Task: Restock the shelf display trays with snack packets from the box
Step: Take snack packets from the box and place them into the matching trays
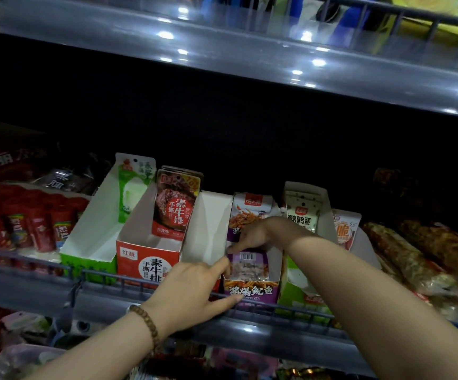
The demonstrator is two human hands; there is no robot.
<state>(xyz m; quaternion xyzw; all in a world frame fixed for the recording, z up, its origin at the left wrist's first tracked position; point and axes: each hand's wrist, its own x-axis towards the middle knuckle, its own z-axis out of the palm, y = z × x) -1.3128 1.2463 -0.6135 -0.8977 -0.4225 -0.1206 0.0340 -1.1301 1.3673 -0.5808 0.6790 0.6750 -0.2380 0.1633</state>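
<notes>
The right hand (249, 235) pinches the barcode packet (247, 267) at 6 o'clock in the purple tray (251, 292), left hand (192, 286) open-fingered on its 8 o'clock corner; I fear a nudge tips the packet out.

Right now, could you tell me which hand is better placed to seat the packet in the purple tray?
Probably the right hand: it's inside the purple tray, fingers holding the packet; the left hand rests on the tray's front.

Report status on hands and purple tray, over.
Left hand braces purple tray front. Right hand inside tray, on packet top; grip unclear. Nothing in the way.
</notes>
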